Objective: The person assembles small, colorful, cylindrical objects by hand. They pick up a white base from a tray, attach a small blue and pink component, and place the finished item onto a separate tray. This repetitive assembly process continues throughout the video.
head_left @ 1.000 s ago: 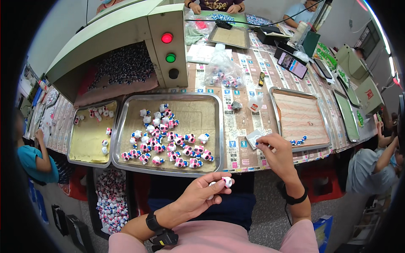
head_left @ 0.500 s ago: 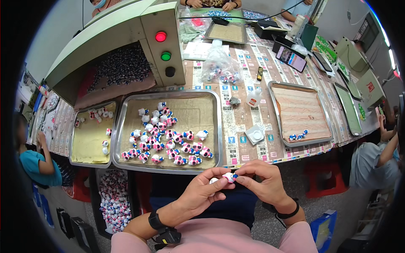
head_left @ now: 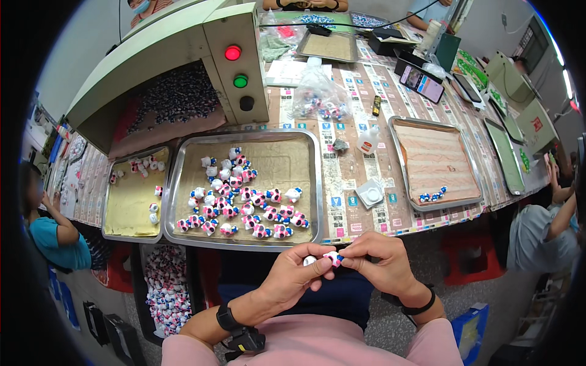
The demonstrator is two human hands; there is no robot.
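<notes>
In front of my body, just off the table's near edge, my left hand is closed on a small white and pink toy figurine. A second white piece sits in the same hand, partly behind the fingers. The fingertips of my right hand pinch the figurine's right end, where a small blue part shows. Beyond my left hand is a large metal tray, where several pink, white and blue figurines lie in a loose cluster.
A yellow-lined tray with a few white pieces stands at left, beside a machine with red and green lights. To the right are a glue bottle, a white dish and a tray holding small blue parts. Co-workers sit around.
The figurine has turned slightly between my fingers, now showing more of its pink and dark markings. Both hands stay nearly in place. The far co-worker's hands have drawn together.
</notes>
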